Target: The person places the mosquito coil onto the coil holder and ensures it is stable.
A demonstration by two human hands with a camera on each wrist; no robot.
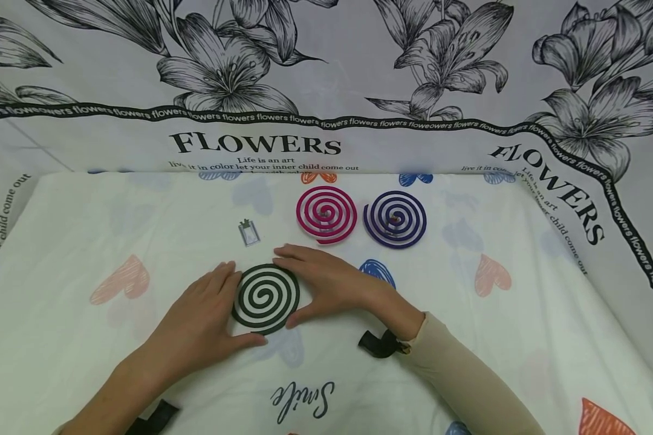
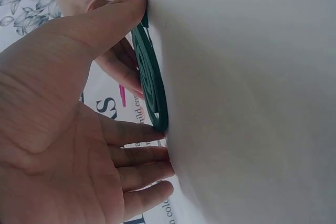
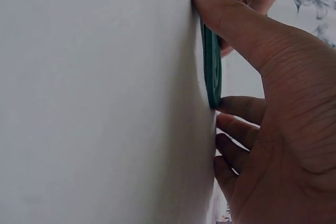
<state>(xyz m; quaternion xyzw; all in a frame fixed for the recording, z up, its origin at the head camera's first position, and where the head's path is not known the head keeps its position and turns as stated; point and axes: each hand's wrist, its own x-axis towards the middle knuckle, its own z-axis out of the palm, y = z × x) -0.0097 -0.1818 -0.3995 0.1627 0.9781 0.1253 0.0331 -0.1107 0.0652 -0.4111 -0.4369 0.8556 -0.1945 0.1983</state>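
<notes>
A dark green mosquito coil [image 1: 262,309] lies flat on the white cloth between both hands. At its left edge, my left hand [image 1: 204,320] rests with straight fingers, the thumb along the near rim and the forefinger at the side. My right hand [image 1: 323,281] is spread round the right edge, thumb near the front and fingertips at the far rim. In the left wrist view the coil [image 2: 149,72] shows edge-on between thumb and forefinger. The right wrist view likewise has the coil [image 3: 211,66] between thumb and forefinger tips.
Beyond the hands lie a pink coil [image 1: 326,188] and a purple coil [image 1: 395,194], side by side. A small metal piece [image 1: 248,232] with a pointed tab sits left of them. The white cloth [image 1: 441,362] has printed hearts; a floral sheet [image 1: 348,72] spreads behind it.
</notes>
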